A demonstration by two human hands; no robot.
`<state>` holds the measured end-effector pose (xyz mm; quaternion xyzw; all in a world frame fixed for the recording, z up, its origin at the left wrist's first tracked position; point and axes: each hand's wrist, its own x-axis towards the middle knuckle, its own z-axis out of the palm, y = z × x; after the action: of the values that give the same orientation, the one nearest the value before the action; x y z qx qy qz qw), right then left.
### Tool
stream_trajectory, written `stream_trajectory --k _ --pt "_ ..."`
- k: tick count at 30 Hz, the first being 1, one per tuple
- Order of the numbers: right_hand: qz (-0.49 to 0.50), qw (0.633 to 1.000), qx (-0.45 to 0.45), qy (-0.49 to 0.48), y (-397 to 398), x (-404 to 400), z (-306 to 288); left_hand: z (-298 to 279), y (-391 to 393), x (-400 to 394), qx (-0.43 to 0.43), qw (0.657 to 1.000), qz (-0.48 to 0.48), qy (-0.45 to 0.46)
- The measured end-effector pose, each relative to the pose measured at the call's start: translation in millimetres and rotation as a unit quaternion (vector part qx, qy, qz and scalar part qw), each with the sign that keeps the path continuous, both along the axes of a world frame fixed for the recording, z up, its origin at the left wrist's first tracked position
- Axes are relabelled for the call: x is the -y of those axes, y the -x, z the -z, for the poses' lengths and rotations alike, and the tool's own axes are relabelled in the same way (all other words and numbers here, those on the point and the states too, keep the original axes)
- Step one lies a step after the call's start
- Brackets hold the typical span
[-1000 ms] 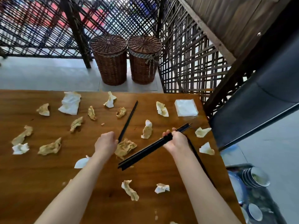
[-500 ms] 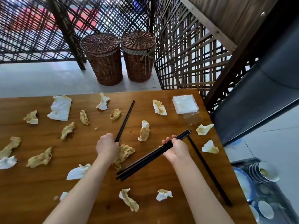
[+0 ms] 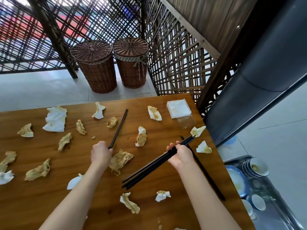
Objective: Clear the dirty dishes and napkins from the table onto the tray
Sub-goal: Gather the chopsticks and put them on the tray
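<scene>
My right hand [image 3: 180, 156] grips a bundle of black chopsticks [image 3: 149, 170] slanting down to the left over the wooden table [image 3: 49, 205]. My left hand [image 3: 101, 153] is curled round the near end of a black chopstick pair [image 3: 120, 126] that lies on the table and points away. Another black chopstick [image 3: 209, 176] lies under my right wrist near the right edge. Several crumpled stained napkins [image 3: 120, 161] are scattered over the table. The metal tray [image 3: 272, 211] sits low at the right with stacked bowls [image 3: 256, 166] and a blue plate [image 3: 235, 181].
A pack of clean napkins [image 3: 178, 107] lies at the table's far right corner. Two lidded wicker baskets [image 3: 96, 67] stand on the floor beyond the table by a lattice screen [image 3: 174, 63]. A dark bench [image 3: 249, 100] runs along the right.
My left hand has slid a little forward and closed on the end of the chopstick pair. The right hand keeps its bundle; the view has tilted so the table sits lower.
</scene>
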<state>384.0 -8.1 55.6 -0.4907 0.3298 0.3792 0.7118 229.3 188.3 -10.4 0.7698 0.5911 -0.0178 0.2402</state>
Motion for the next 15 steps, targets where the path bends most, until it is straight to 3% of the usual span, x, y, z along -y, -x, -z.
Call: stream_trajectory --k 7,15 --pt "-0.004 1.000 0.003 -0.006 9.0 10.5 -22.4 -41.4 18.5 20.8 0.074 0.997 0.022 0.003" --pt "-0.008 0.999 0.029 -0.039 27.2 17.7 -56.9 -117.4 40.6 93.2 0.190 0.962 0.194 0.028"
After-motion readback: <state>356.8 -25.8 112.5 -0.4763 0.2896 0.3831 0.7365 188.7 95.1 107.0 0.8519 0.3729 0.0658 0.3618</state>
